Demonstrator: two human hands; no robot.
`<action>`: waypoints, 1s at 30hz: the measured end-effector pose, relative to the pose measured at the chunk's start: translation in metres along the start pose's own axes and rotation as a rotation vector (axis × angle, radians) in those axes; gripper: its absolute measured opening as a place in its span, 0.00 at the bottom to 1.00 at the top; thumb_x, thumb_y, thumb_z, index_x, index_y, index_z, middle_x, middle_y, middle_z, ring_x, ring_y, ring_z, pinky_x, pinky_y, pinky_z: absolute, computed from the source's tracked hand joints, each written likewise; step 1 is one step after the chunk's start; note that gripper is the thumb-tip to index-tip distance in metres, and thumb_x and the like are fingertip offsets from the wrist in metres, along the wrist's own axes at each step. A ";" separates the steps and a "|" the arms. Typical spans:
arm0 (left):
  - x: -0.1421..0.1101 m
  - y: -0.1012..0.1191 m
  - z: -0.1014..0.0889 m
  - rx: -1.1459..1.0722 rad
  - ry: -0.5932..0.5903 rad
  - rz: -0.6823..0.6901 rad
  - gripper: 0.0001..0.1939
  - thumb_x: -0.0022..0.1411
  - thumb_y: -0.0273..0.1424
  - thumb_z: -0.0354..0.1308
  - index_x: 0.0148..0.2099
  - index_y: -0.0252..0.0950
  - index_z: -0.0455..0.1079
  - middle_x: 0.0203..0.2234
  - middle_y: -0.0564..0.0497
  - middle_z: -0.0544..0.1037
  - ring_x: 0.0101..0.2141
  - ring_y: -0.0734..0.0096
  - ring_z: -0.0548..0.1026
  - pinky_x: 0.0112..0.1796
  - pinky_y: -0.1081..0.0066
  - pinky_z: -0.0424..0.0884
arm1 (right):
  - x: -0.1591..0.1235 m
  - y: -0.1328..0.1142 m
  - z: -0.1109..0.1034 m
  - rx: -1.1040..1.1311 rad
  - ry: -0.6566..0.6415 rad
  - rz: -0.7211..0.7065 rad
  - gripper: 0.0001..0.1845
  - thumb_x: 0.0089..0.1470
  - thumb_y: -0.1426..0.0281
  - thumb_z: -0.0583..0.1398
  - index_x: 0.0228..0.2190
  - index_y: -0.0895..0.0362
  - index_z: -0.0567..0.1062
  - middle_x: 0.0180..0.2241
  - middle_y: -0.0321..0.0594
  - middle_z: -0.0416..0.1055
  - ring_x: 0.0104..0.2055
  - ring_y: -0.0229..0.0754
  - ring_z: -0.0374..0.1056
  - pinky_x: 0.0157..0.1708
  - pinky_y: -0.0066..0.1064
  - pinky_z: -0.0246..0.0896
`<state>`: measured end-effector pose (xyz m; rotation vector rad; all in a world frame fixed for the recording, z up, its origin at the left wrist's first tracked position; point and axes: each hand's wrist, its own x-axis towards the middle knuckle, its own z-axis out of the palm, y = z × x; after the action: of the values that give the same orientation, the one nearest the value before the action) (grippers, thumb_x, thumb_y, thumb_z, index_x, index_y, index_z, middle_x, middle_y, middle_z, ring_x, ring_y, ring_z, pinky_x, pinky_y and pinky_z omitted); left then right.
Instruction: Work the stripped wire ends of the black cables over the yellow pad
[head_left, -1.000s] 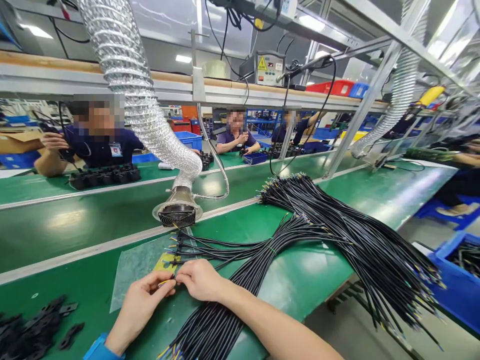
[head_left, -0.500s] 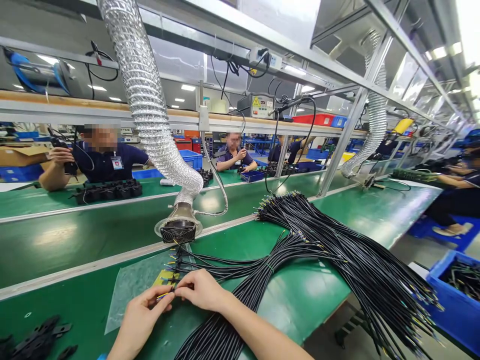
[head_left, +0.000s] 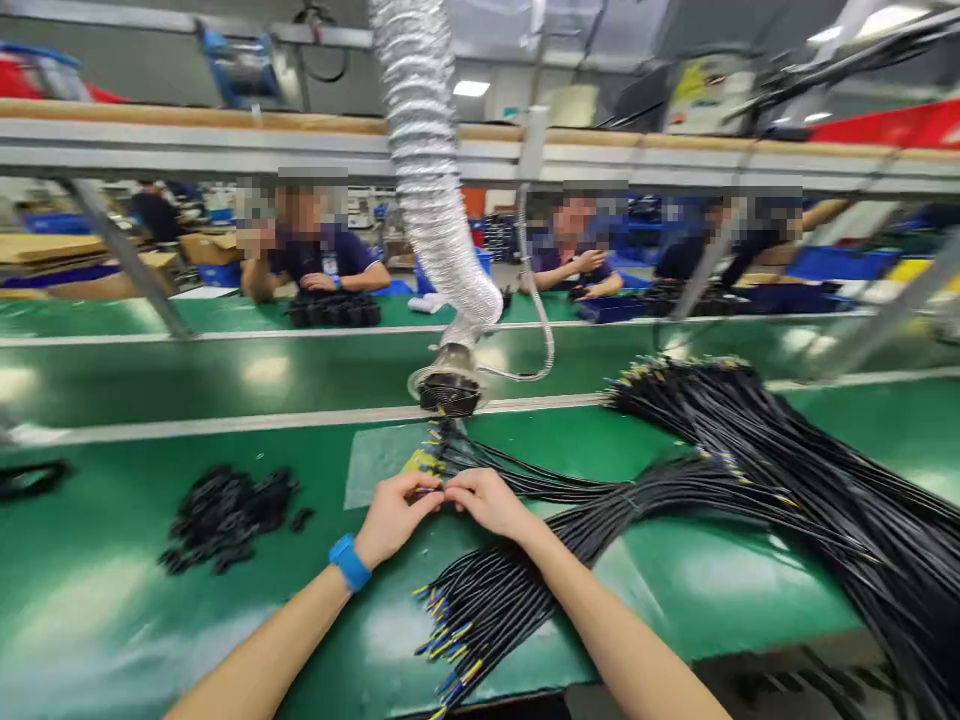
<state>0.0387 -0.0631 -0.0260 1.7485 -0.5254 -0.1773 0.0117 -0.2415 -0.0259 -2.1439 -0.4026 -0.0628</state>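
Left hand and right hand — pinching one small cable end, presumably for steadiness — with cable bundle nearby, seemingly for reach

At lower centre, the black cables had yellow and blue ends; the wristband was blue, the worktable green.

Head view, taken from the person's own head, facing forward and obliquely down over the bench. The left hand and right hand lie near, just below centre; forearms enter from the bottom edge. The shelf spans the upper field, nearly level; beneath it, co-workers appear farther off.
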 end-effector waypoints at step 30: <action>0.010 -0.013 -0.003 -0.233 0.020 -0.209 0.31 0.37 0.51 0.70 0.37 0.32 0.76 0.31 0.44 0.81 0.30 0.60 0.79 0.36 0.63 0.77 | 0.000 -0.003 -0.004 -0.060 0.102 0.058 0.06 0.52 0.73 0.64 0.32 0.56 0.83 0.30 0.37 0.78 0.32 0.38 0.71 0.33 0.24 0.61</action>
<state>0.0515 -0.0631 -0.0360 1.5728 -0.2934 -0.3536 0.0116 -0.2433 -0.0207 -2.1990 -0.2824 -0.1524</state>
